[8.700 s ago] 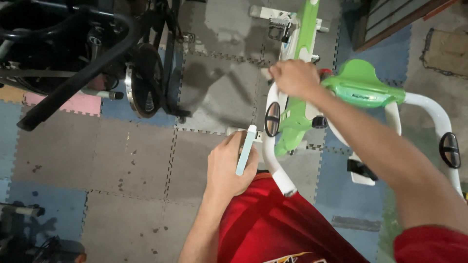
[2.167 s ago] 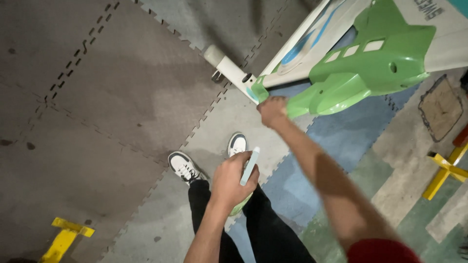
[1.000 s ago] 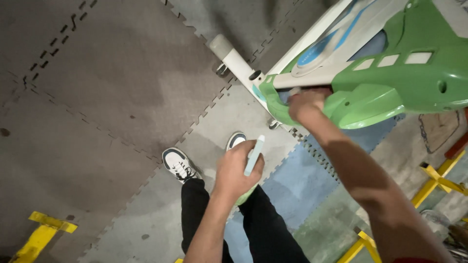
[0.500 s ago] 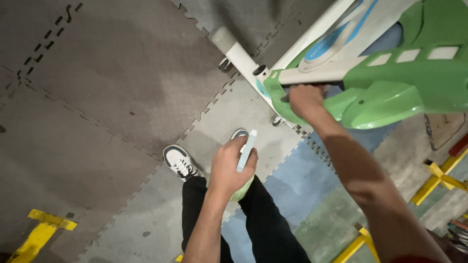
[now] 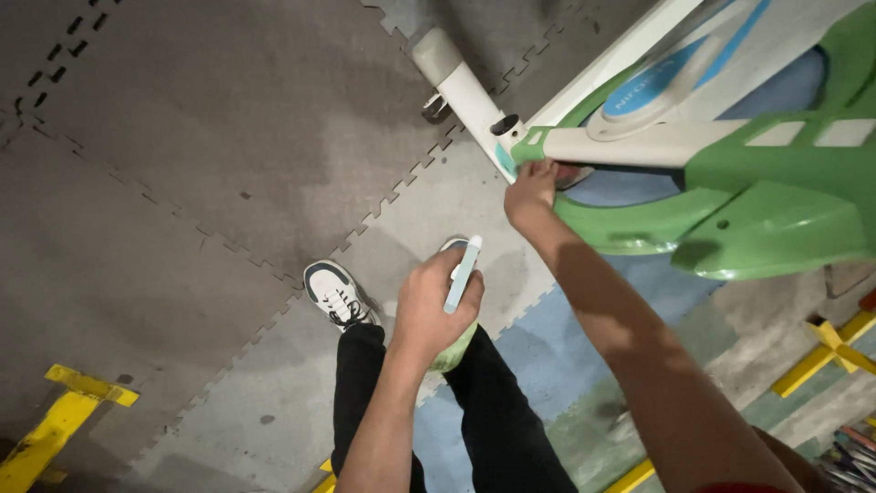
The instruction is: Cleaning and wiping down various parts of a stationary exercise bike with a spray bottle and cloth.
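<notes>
A yellow metal bar (image 5: 64,415) is lying at the far left on the floor of grey interlocking foam mats (image 5: 210,155). Moving right, my left shoe (image 5: 335,293), white with dark trim, is standing on a paler mat, and my black trouser legs are showing below it.

My left hand (image 5: 436,306) is hanging over my right shoe, its fingers (image 5: 467,310) wrapping closed around a pale green spray bottle (image 5: 453,344); the light blue nozzle (image 5: 463,274) is sticking up past my knuckles, pointing toward the bike.

Just to the right and higher, my right hand (image 5: 531,194) is reaching out to the white and green exercise bike (image 5: 730,173). Its fingers are pressing on the spot where the white frame tube (image 5: 461,87) is meeting the green housing, and something reddish is sitting under them, but I cannot tell whether they are gripping it or only touching.

At the far right, more yellow bars (image 5: 821,351) are lying on the blue and green mats.
</notes>
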